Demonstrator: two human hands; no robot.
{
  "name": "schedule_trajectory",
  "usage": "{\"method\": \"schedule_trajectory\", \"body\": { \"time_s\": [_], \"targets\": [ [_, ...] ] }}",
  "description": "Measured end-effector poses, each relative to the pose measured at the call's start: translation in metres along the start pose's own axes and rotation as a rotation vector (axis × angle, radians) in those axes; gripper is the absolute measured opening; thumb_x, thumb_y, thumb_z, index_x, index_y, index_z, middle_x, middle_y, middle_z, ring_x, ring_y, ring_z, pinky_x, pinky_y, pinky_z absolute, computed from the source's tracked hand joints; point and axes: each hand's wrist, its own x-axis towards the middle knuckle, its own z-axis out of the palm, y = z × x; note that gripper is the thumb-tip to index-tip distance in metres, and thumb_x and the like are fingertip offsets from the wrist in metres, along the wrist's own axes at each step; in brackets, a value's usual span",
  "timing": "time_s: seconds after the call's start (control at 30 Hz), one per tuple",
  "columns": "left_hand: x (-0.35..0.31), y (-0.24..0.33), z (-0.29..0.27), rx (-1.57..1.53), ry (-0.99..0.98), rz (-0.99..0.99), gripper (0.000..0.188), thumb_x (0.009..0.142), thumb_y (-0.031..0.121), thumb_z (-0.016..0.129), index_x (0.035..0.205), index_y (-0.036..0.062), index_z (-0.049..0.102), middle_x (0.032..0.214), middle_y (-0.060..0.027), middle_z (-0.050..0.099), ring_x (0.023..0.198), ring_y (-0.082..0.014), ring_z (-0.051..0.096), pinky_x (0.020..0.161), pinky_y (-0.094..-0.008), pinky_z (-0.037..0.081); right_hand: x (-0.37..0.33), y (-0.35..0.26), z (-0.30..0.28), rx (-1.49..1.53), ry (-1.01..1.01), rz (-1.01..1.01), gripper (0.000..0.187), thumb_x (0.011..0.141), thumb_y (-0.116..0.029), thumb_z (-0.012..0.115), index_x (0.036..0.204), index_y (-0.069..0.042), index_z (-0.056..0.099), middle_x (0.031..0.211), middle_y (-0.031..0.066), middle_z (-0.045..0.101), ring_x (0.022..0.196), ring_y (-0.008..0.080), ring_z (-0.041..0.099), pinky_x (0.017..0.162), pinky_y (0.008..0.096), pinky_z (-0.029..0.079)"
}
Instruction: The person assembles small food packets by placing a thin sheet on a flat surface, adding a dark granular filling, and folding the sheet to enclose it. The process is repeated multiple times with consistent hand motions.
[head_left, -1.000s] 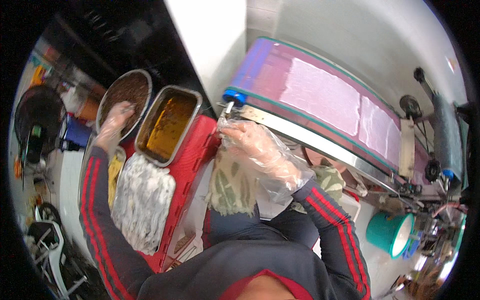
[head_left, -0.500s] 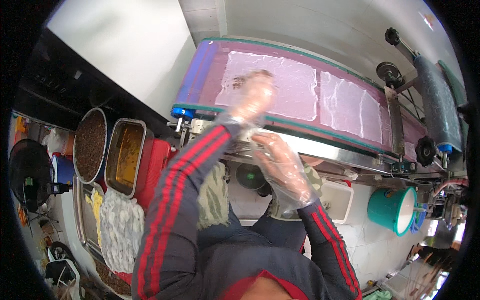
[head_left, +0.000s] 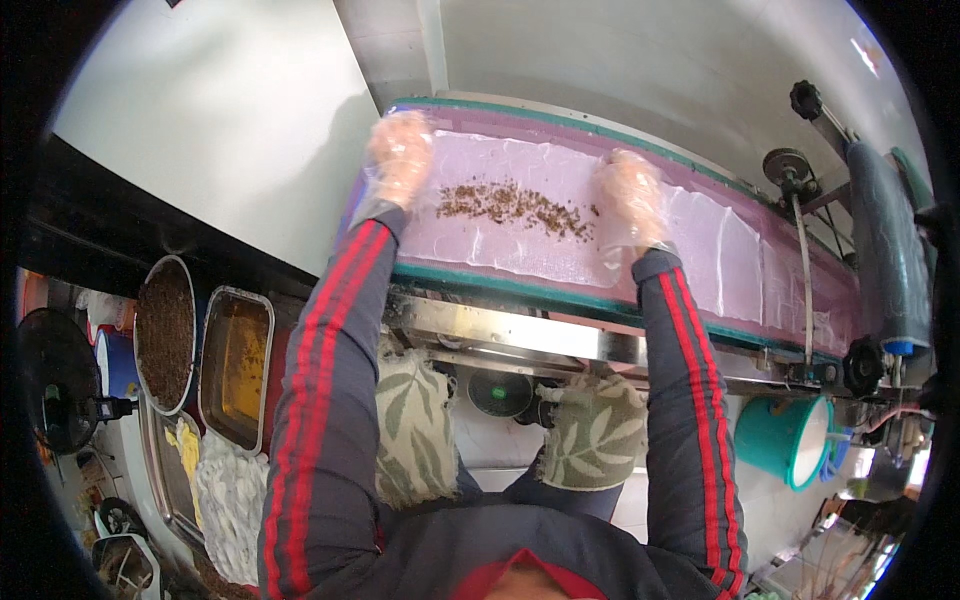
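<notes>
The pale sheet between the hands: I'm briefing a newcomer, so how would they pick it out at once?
Find the long pink belt edged in green across the upper middle. On it, between the person's gloved left hand and right hand, lies the pale sheet. A band of brown crumbs runs along its middle, while the next sheet to its right shows none.

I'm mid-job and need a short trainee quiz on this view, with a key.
1. True or false: the crumbly brown bits lie on the thin white sheet between the plastic-gloved left hand and plastic-gloved right hand.

2. Which stands right beside the rectangular metal pan of amber liquid?
A) dark grey roller
B) round, pale-rimmed basin of brown material
C) leaf-patterned cloths

3. What colour is the round bucket at the lower right?

Key: 1 true; 2 B; 3 teal green.
</notes>
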Motion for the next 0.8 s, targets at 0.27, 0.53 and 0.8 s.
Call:
{"method": "schedule_trajectory", "body": {
  "time_s": [0.27, 0.53, 0.8],
  "targets": [
    [0.005, 0.016, 0.0, -0.606, -0.019, -0.027, 0.036, 0.095, 0.033, 0.07, 0.101, -0.0019, 0.072, 0.101, -0.0221, 0.072, 0.096, -0.0374, 0.07, 0.086, -0.047, 0.054, -0.016, -0.02, 0.0, 0.302, 0.083, 0.034, 0.05, 0.086, -0.039, 0.075, 0.124, -0.005, 0.07, 0.116, 0.0196, 0.073, 0.112, 0.0388, 0.069, 0.094, 0.0466, 0.054],
    [-0.023, 0.021, -0.031, -0.802, -0.517, 0.161, 0.034, 0.093, 0.036, 0.069, 0.098, 0.0027, 0.074, 0.101, -0.0167, 0.074, 0.098, -0.0336, 0.07, 0.09, -0.045, 0.053, -0.004, -0.049, 0.027, 0.167, -0.103, 0.013, 0.037, 0.096, -0.036, 0.062, 0.103, -0.002, 0.075, 0.104, 0.023, 0.074, 0.099, 0.0418, 0.07, 0.088, 0.0495, 0.054],
    [-0.06, -0.004, -0.081, -0.7, -0.48, 0.141, 0.025, 0.094, 0.03, 0.067, 0.098, 0.005, 0.069, 0.095, -0.0059, 0.064, 0.092, -0.0197, 0.059, 0.082, -0.0351, 0.046, -0.064, -0.039, -0.003, 0.439, 0.093, -0.196, 0.03, 0.093, -0.033, 0.07, 0.103, -0.004, 0.074, 0.094, 0.0157, 0.074, 0.089, 0.0355, 0.071, 0.08, 0.0432, 0.055]
  ]
}}
